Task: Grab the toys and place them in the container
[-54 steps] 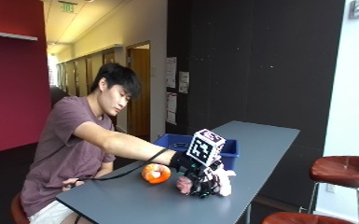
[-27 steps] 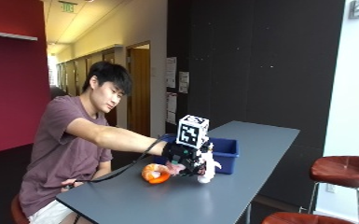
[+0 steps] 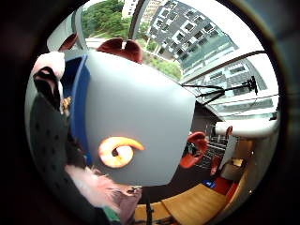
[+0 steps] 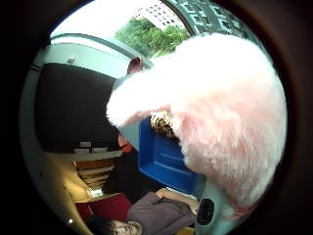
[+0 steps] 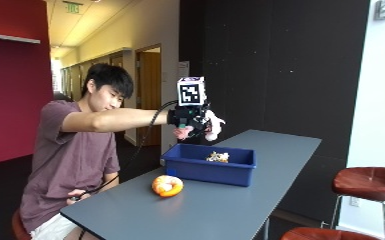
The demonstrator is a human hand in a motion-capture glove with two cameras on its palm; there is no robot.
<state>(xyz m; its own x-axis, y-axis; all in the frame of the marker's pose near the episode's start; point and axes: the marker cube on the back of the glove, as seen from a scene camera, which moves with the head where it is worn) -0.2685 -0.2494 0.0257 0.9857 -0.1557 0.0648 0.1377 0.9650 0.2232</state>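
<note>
pink plush toy (image 5: 211, 125) half-hidden in hands (image 5: 191, 120)

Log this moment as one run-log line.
hand: gloved right hand holds fluffy pink plush toy | position: raised above blue plastic container | container: one small toy inside | table: orange ring-shaped toy beside container

I see a fluffy pink-and-white plush toy (image 5: 208, 126) held up in the air above the blue container (image 5: 210, 164). The container is a shallow rectangular bin, with a small spotted toy (image 5: 217, 157) lying inside it. An orange ring-shaped toy (image 5: 167, 185) lies on the surface just beside the container.
</note>
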